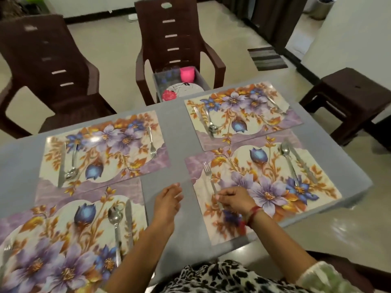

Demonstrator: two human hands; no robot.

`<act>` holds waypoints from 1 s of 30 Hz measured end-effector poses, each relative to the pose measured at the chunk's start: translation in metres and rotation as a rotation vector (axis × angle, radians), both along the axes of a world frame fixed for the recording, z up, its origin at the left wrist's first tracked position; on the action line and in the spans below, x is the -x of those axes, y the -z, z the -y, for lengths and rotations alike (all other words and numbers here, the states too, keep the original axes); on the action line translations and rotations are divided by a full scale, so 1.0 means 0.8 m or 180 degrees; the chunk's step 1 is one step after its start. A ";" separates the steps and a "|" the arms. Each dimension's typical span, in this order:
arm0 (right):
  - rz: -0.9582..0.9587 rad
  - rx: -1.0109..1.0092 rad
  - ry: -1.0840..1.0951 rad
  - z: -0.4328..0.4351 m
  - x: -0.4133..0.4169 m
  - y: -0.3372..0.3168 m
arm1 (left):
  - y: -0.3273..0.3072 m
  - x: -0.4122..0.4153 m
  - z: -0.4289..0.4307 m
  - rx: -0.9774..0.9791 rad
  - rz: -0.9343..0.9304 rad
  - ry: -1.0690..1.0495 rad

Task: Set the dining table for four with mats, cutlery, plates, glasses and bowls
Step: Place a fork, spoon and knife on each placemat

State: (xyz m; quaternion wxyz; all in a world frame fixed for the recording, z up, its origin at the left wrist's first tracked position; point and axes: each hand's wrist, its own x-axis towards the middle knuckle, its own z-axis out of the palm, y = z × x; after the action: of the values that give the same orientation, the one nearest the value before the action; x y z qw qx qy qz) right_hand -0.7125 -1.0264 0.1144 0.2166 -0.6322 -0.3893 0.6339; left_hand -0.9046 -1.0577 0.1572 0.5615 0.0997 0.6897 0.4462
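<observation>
1. The grey surface (175, 132) fills the middle of the frame and carries four floral mats in two pairs: the upper-left mat (101, 149), the upper-right mat (243, 111), the lower-left mat (63, 240) and the lower-right mat (270, 187).
2. A knife (129, 220) and a spoon (115, 225) lie side by side on every mat.
3. The right hand (232, 199), lower centre-right, has its grip clamped on the handle of the fork (208, 174), which lies at the left end of the lower-right mat, tines pointing up the frame.
4. The left hand (167, 201) is over the bare strip between the two lower mats, its grip apart, fingers relaxed, holding nothing.
5. At top centre a brown chair (177, 39) holds a clear tray (157, 85) with plates (184, 89), a pink cup (186, 75) and glasses (168, 72).
6. A second chair (42, 70) stands upper left, a dark stool (349, 98) at the right, and a striped rug (266, 58) lies on the pale floor (114, 39).
</observation>
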 end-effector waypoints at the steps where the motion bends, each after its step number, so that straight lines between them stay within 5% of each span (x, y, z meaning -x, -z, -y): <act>1: 0.0111 -0.0003 -0.0129 -0.004 0.005 0.005 | 0.003 0.006 0.002 0.0006 -0.0020 -0.0022; 11: 0.1249 -0.0340 -0.0888 0.007 0.004 0.021 | 0.011 0.028 -0.008 0.0114 -0.0015 0.0068; 21: 0.1586 -0.0518 -0.1254 0.014 0.012 0.014 | 0.015 0.033 -0.010 0.0125 0.0168 0.0235; 25: 0.1664 -0.0782 -0.0947 0.020 -0.003 0.009 | 0.019 0.039 -0.008 0.0166 0.0191 0.0293; 30: 0.1048 -0.1020 -0.0161 0.014 -0.047 0.006 | 0.015 0.042 -0.021 0.0021 -0.0070 0.0302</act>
State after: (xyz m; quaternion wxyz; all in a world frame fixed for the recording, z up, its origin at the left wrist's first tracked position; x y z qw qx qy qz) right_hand -0.6747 -1.0376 0.1098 0.2318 -0.6747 -0.5309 0.4574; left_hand -0.9378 -1.0413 0.1451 0.5747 0.1353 0.6919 0.4156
